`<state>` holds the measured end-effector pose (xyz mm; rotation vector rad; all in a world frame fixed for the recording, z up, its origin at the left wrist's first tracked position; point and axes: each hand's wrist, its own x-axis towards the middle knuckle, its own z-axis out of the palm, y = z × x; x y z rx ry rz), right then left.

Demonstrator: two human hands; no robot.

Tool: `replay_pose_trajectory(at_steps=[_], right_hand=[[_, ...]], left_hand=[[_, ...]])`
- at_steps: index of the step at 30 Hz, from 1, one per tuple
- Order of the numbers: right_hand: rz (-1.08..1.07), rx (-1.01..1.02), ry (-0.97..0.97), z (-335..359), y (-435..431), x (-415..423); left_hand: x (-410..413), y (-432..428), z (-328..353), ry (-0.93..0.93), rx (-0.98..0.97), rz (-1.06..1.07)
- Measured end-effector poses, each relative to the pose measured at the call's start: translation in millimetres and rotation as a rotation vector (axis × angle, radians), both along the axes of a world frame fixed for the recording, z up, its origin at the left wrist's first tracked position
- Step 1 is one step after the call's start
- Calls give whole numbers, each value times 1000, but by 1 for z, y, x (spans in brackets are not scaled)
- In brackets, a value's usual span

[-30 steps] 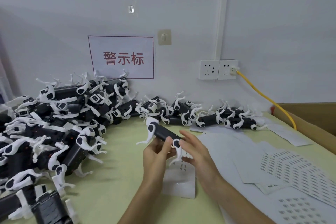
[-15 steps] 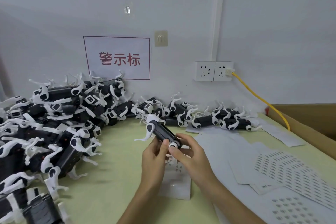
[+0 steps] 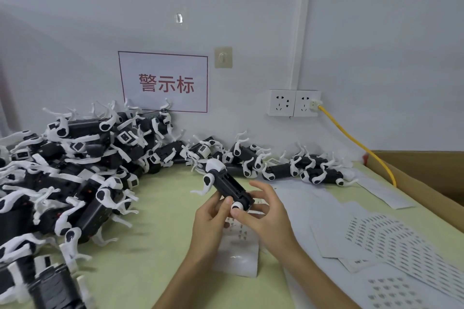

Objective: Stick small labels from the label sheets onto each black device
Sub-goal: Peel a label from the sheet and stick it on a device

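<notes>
A black device [image 3: 229,187] with white legs is held above the green table, tilted away from me. My left hand [image 3: 212,218] grips its near end from the left, thumb on its side. My right hand [image 3: 266,211] curls around the same end from the right, thumb by a white round joint. A small label sheet [image 3: 238,251] lies on the table under my hands. More label sheets [image 3: 391,241] spread out to the right. I cannot see a label on my fingers.
A big heap of black devices [image 3: 75,178] fills the left side, and a row of black devices [image 3: 276,163] runs along the wall. A cardboard box [image 3: 421,173] stands at the right. A yellow cable [image 3: 356,143] hangs from the wall sockets [image 3: 293,103].
Both hands have kept hold of the device and shifted their grip on its near end. The device has turned slightly in my hands and my view has dipped a little.
</notes>
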<state>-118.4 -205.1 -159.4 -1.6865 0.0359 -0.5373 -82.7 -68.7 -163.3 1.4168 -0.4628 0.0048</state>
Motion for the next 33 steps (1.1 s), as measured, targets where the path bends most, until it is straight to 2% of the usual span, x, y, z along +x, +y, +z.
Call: replay_pose_trajectory(at_steps=[8, 11, 14, 18, 20, 22, 25, 27, 29, 33], right_hand=[[12, 77, 98, 4, -5, 1], [75, 328, 164, 10, -6, -1], [133, 482, 274, 14, -12, -2], [46, 724, 355, 17, -30, 3], [18, 839, 327, 25, -51, 4], [20, 997, 189, 35, -78, -1], [-12, 1247, -266, 46, -131, -17], [-74, 1285, -486, 45, -165, -32], [-178, 1239, -446, 37, -180, -38], [-332, 1108, -148, 22, -163, -25]], left_hand=[[5, 3, -5, 39, 0, 21], [8, 5, -4, 74, -21, -32], [10, 3, -6, 133, -8, 36], [10, 4, -6, 176, -8, 161], [11, 6, -5, 225, -36, 201], [12, 8, -5, 264, -46, 235], [14, 10, -5, 285, -42, 268], [14, 9, -5, 289, -42, 270], [14, 7, -7, 306, -43, 270], [12, 2, -11, 317, -15, 241]])
